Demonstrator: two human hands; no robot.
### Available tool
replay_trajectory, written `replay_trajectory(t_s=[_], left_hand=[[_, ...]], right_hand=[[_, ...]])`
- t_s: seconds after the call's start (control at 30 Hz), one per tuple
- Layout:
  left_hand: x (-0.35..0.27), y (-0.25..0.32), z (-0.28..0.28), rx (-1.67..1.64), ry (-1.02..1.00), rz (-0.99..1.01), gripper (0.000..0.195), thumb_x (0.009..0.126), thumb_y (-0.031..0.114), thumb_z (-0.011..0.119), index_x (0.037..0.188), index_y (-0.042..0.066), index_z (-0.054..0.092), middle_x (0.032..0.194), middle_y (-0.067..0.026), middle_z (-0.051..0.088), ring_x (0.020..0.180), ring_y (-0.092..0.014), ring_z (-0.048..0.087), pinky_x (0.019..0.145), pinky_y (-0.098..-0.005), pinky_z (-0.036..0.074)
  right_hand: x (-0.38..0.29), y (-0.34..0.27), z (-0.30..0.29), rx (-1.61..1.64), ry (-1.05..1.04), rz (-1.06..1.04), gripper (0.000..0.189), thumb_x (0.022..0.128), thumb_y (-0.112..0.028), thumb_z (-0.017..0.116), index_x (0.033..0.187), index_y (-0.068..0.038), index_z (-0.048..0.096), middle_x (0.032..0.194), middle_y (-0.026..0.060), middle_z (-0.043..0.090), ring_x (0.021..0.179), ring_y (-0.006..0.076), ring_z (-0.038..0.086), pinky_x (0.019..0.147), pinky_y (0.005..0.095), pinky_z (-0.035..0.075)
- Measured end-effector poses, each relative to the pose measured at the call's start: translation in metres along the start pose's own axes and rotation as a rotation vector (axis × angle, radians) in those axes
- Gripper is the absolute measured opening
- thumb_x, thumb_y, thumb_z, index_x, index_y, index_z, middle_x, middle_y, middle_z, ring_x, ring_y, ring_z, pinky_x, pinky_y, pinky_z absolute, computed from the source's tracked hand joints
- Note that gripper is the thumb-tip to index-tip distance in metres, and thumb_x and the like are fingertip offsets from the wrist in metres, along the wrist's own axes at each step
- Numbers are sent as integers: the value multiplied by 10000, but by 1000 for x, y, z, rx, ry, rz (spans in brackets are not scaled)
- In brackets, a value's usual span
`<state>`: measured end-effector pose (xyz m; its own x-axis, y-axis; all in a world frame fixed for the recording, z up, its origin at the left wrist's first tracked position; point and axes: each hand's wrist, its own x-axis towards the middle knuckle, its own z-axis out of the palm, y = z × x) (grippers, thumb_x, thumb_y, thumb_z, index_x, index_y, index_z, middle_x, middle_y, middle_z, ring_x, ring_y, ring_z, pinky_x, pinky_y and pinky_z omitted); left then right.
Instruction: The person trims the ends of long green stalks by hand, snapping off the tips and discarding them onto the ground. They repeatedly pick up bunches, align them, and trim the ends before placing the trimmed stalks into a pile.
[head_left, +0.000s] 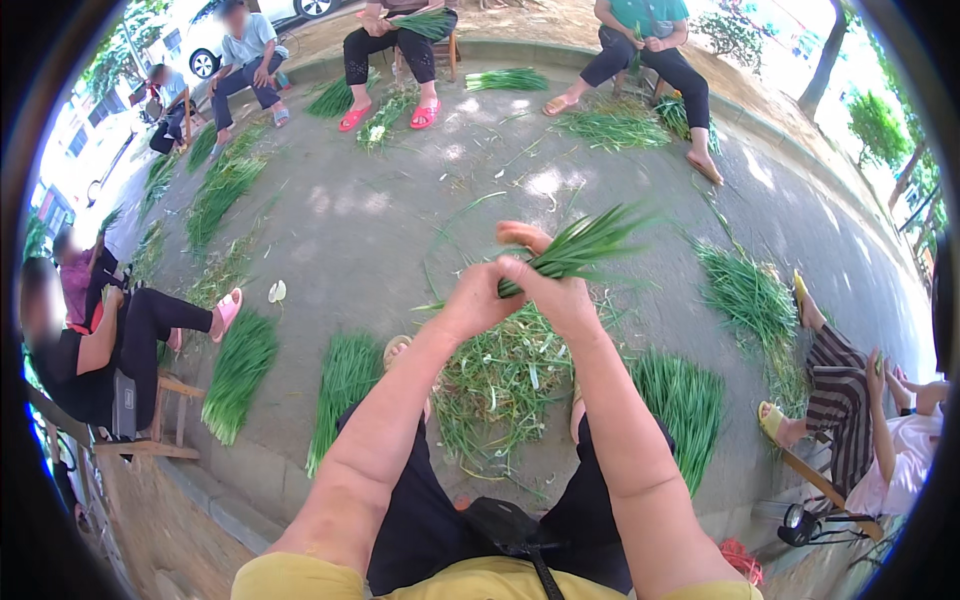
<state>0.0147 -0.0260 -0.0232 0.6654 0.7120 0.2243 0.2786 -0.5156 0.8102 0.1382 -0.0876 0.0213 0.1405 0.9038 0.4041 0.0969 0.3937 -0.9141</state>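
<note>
Just in front of my knees, both hands come together on a bunch of long, flat-leaved garlic chives (581, 247). My right hand (555, 289) grips it from the right, thumb across the stalks. My left hand (480, 292) closes around the lower end, where its fingers are partly hidden. The leaf tips fan out up and to the right, slightly blurred. Below the hands, between my feet, lies a loose heap of trimmed leaves and pale stalk scraps (499, 375). Neat chive bundles flank me, one on the left (345, 394) and one on the right (682, 409).
More chives lie farther left (240, 375) and right (742, 292) on the grey pavement (360, 247). Several people sit around on low seats, some holding chives. A wooden stool (169, 420) stands at left. A kerb (510, 51) edges the far side.
</note>
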Motion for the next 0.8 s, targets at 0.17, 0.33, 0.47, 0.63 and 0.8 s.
replay_trajectory(t_s=[0.17,0.33,0.47,0.63,0.8], left_hand=[[-3,3,-14,139,-53,-128,175,809,152,647,897,1,626,724,-138,618,688,-176,605,642,-325,466],[-2,-3,-34,208,76,-3,110,761,109,614,861,70,638,727,-189,603,714,-372,602,630,-422,470],[-3,-7,-44,293,219,54,175,747,56,621,918,75,655,712,-173,605,667,-324,619,602,-371,468],[-3,-8,-59,399,364,66,195,746,82,610,932,117,659,772,-163,631,728,-346,623,637,-406,485],[-6,-8,-71,495,517,174,211,755,79,589,956,96,649,851,-133,663,774,-322,637,674,-389,494]], right_hand=[[-2,-6,7,458,129,217,175,931,-188,554,942,-17,587,793,36,618,752,120,594,734,274,477],[2,-22,4,524,141,127,140,933,-171,559,925,-31,566,803,47,593,826,171,602,786,322,471],[4,-24,-5,527,125,88,93,923,-118,564,918,-27,582,860,76,624,931,216,616,863,359,466],[5,-38,-16,433,125,62,134,881,-72,603,990,6,611,986,121,653,981,220,609,909,359,457],[3,-52,-24,399,110,29,267,836,-60,649,1085,28,613,1052,139,648,996,199,601,908,323,455]])
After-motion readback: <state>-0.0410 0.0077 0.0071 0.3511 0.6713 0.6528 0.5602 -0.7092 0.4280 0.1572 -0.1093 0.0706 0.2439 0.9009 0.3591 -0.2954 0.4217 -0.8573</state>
